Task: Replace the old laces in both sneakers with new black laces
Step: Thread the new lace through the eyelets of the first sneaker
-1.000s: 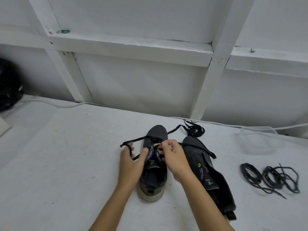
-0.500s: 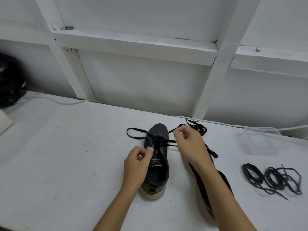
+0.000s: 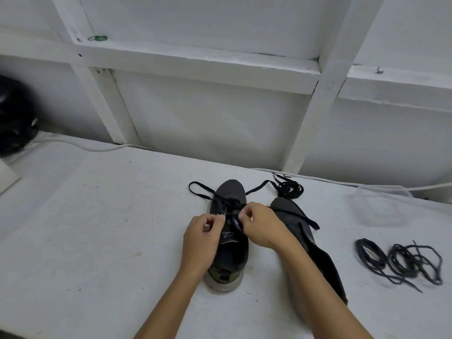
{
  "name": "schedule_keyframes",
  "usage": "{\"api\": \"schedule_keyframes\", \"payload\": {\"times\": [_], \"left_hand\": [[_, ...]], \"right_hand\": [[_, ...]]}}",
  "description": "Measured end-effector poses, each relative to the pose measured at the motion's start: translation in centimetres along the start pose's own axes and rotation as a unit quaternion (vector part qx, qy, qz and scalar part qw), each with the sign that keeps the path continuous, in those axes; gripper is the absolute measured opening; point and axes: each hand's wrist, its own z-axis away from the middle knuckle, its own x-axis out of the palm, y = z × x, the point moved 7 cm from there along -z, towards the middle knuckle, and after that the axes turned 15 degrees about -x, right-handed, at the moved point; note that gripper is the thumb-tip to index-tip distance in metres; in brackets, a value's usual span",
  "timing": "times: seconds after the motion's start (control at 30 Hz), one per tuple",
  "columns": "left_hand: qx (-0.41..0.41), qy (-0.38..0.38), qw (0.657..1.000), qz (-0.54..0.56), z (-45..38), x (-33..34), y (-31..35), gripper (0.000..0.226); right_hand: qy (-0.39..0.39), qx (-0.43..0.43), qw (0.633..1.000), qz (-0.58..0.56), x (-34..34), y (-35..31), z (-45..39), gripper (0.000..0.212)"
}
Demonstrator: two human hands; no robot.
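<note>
A dark sneaker (image 3: 230,255) stands toe-away on the white table, partly threaded with a new black lace (image 3: 203,192) that loops out to the left and trails right. My left hand (image 3: 201,241) pinches the sneaker's left eyelet edge. My right hand (image 3: 260,227) pinches the lace at the right eyelets. The second dark sneaker (image 3: 305,231) lies to the right, partly hidden under my right forearm. A bundled black lace (image 3: 289,189) sits behind it. Two coils of old laces (image 3: 401,261) lie at the right.
A clear plastic box (image 3: 381,206) stands at the back right. A white cable (image 3: 80,145) runs along the wall's foot. A black object (image 3: 14,118) sits at the far left, and a white-framed wall rises behind the table.
My right hand has come back from behind the toe to the eyelets, beside my left hand. The lace loop now lies slack on the left of the toe.
</note>
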Motion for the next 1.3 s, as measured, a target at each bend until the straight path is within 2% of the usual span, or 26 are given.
{"api": "schedule_keyframes", "payload": {"times": [0.07, 0.17, 0.23, 0.27, 0.3, 0.33, 0.4, 0.47, 0.53, 0.6, 0.67, 0.77, 0.83, 0.9, 0.97, 1.0, 1.03, 1.1, 1.17, 1.2, 1.27, 1.3], "left_hand": [[-0.004, -0.007, 1.000, -0.001, -0.1, 0.1, -0.1, 0.013], [-0.019, -0.021, 1.000, 0.001, -0.2, 0.1, -0.2, 0.018], [-0.011, -0.022, 1.000, -0.003, -0.2, 0.0, -0.1, 0.017], [-0.004, -0.020, 1.000, -0.006, -0.1, -0.1, 0.0, 0.016], [0.004, -0.019, 1.000, -0.006, 0.1, -0.1, 0.2, 0.015], [0.012, -0.018, 1.000, -0.004, 0.2, -0.1, 0.3, 0.013], [0.025, -0.015, 1.000, -0.001, 0.5, 0.0, 0.4, 0.008], [0.032, -0.009, 0.999, -0.004, 0.5, -0.1, 0.3, 0.007], [0.035, -0.006, 0.999, -0.014, 0.4, 0.0, 0.3, 0.010], [0.032, -0.010, 0.999, -0.023, 0.2, 0.1, 0.3, 0.012], [0.025, -0.008, 0.999, -0.035, 0.1, 0.1, 0.3, 0.013], [0.009, -0.005, 0.999, -0.045, -0.1, 0.2, 0.2, 0.012], [0.005, -0.003, 0.999, -0.049, -0.1, 0.2, 0.2, 0.012], [0.006, -0.001, 0.999, -0.046, -0.1, 0.2, 0.2, 0.012], [0.004, -0.002, 0.999, -0.040, 0.0, 0.1, 0.2, 0.011], [0.005, -0.003, 0.999, -0.039, 0.0, 0.1, 0.2, 0.011], [0.005, -0.004, 0.999, -0.039, 0.0, 0.2, 0.2, 0.011], [0.003, -0.004, 0.999, -0.038, 0.1, 0.2, 0.2, 0.012], [0.004, -0.002, 0.999, -0.040, 0.0, 0.2, 0.2, 0.013], [0.005, -0.002, 0.999, -0.043, -0.1, 0.2, 0.2, 0.013], [0.003, 0.001, 0.999, -0.047, -0.2, 0.2, 0.1, 0.013], [0.001, 0.002, 0.999, -0.049, -0.2, 0.2, 0.0, 0.014]], "right_hand": [[0.028, 0.007, 0.989, -0.143, -0.3, -0.3, 0.3, 0.024], [0.115, 0.027, 0.909, -0.401, -1.5, -0.5, 0.2, 0.024], [0.166, 0.029, 0.856, -0.488, -2.5, -0.1, 0.0, 0.021], [0.183, 0.033, 0.849, -0.494, -2.9, 0.3, 0.0, 0.019], [0.194, 0.035, 0.861, -0.469, -3.1, 0.7, 0.0, 0.018], [0.195, 0.033, 0.887, -0.417, -3.3, 1.0, 0.1, 0.016], [0.164, 0.009, 0.951, -0.262, -3.3, 1.0, 0.3, 0.011], [0.121, -0.026, 0.985, -0.124, -2.9, 0.6, 0.2, 0.013], [0.095, -0.027, 0.992, -0.079, -2.5, 0.7, 0.2, 0.025], [0.089, -0.027, 0.992, -0.084, -2.2, 0.8, 0.1, 0.035], [0.128, -0.035, 0.984, -0.116, -2.5, 0.2, 0.1, 0.030], [0.241, -0.028, 0.940, -0.239, -4.6, -0.6, 0.5, 0.025], [0.240, -0.013, 0.931, -0.276, -5.5, -0.8, 0.9, 0.022], [0.213, 0.012, 0.952, -0.220, -6.0, -0.1, 1.2, 0.019], [0.183, 0.052, 0.977, -0.095, -6.5, 1.2, 1.6, 0.017], [0.174, 0.066, 0.980, -0.077, -6.6, 1.9, 1.7, 0.019], [0.169, 0.072, 0.976, -0.114, -6.4, 2.6, 1.7, 0.022], [0.183, 0.070, 0.943, -0.269, -5.4, 3.1, 1.6, 0.026], [0.211, 0.037, 0.889, -0.404, -4.6, 2.4, 1.5, 0.030], [0.232, 0.015, 0.838, -0.494, -4.2, 1.9, 1.4, 0.031], [0.264, -0.020, 0.683, -0.681, -4.3, 0.8, 1.2, 0.033], [0.268, -0.020, 0.634, -0.726, -4.5, 0.5, 1.1, 0.033]]}}
